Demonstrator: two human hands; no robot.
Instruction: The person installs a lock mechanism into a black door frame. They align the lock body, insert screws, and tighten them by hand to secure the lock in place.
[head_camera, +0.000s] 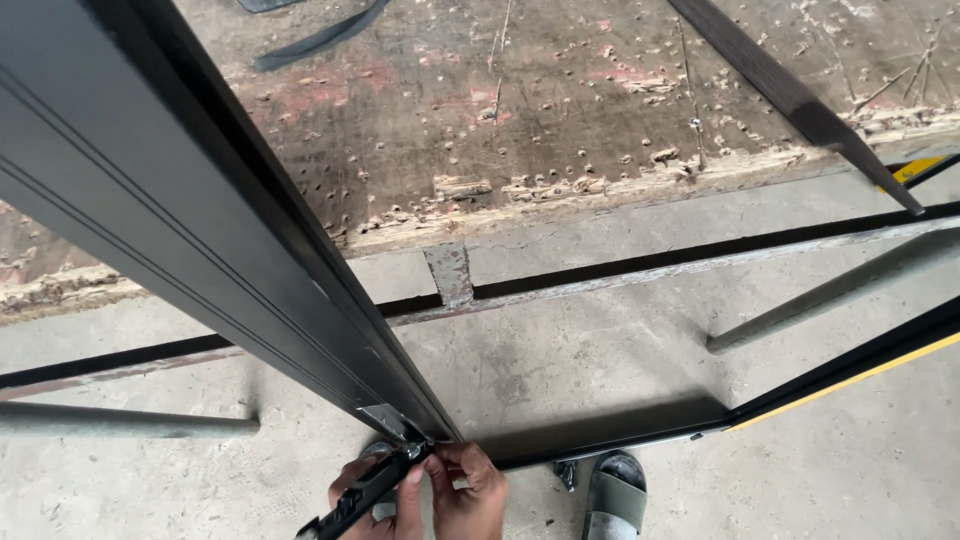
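— What's the floor (560, 360) like?
— Bare grey concrete, dusty, in flat daylight.
— And behind it?
— A worn wooden board (520, 110), pitted with holes, its near edge splintered.

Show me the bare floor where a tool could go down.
Bare concrete floor lies between the dark frame rail and the sandalled foot. It is crowded by the hands at the upright profile's base.
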